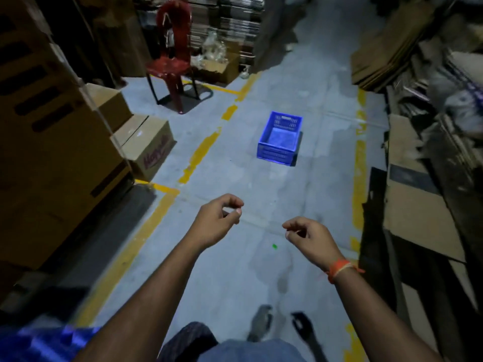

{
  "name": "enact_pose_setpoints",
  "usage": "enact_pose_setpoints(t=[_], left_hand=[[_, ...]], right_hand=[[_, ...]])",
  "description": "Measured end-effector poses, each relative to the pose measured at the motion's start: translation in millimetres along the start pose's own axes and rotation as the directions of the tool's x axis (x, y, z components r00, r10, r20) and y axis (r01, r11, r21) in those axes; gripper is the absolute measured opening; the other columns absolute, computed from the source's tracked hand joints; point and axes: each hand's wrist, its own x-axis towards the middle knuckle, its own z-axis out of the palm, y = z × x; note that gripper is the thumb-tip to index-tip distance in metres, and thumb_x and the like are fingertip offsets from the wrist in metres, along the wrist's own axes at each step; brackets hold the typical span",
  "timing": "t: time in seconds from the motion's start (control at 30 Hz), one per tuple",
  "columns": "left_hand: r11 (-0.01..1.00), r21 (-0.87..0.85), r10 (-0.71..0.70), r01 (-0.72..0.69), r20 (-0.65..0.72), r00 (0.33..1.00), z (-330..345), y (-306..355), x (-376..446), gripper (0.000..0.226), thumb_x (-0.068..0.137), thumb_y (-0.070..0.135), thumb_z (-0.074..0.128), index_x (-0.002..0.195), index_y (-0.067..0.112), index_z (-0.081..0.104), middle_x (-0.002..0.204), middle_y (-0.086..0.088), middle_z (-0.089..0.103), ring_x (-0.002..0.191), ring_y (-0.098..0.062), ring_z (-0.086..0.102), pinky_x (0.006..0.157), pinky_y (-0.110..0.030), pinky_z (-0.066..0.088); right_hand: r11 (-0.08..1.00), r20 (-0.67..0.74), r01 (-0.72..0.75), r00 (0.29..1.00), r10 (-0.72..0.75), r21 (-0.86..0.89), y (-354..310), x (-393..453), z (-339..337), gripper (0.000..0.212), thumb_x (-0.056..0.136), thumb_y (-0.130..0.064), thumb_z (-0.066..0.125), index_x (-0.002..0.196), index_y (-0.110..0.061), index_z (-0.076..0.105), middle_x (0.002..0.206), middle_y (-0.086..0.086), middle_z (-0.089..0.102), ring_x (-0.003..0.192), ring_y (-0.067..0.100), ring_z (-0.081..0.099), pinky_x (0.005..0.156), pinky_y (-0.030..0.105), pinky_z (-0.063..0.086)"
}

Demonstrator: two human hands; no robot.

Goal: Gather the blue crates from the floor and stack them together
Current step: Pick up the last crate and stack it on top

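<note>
A blue plastic crate stands upright and empty on the grey floor, in the middle of the aisle ahead of me. Both of my arms reach forward, well short of it. My left hand is loosely curled with fingertips near the thumb and holds nothing. My right hand, with an orange band on its wrist, is curled the same way and is also empty. A blurred blue shape shows at the bottom left corner; I cannot tell whether it is another crate.
Tall cardboard boxes line the left side, with a smaller box jutting into the aisle. A red plastic chair stands at the back left. Flattened cardboard is piled along the right. Yellow lines mark the aisle.
</note>
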Motion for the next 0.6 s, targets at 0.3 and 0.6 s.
enact_pose_setpoints(t=[0.3, 0.6], left_hand=[[0.988, -0.075, -0.135, 0.138, 0.041, 0.99, 18, -27, 193, 0.009, 0.095, 0.022, 0.062, 0.1, 0.027, 0.068, 0.102, 0.002, 0.07, 0.079, -0.013, 0.075, 0.066, -0.029, 0.048], [0.944, -0.197, -0.246, 0.264, 0.115, 0.963, 38, -2, 413, 0.011, 0.094, 0.019, 0.061, 0.099, 0.024, 0.069, 0.101, -0.003, 0.07, 0.079, -0.013, 0.075, 0.067, -0.027, 0.046]], right_hand=[[0.991, -0.008, -0.122, 0.992, 0.123, 0.062, 37, 156, -14, 0.018, 0.086, -0.011, 0.067, 0.09, -0.026, 0.075, 0.083, 0.0, 0.074, 0.077, 0.008, 0.067, 0.071, 0.015, 0.05], [0.987, -0.055, -0.161, 0.985, 0.162, 0.024, 22, 355, -79, 0.018, 0.088, -0.013, 0.064, 0.092, -0.027, 0.074, 0.084, 0.009, 0.073, 0.08, 0.02, 0.067, 0.075, 0.028, 0.053]])
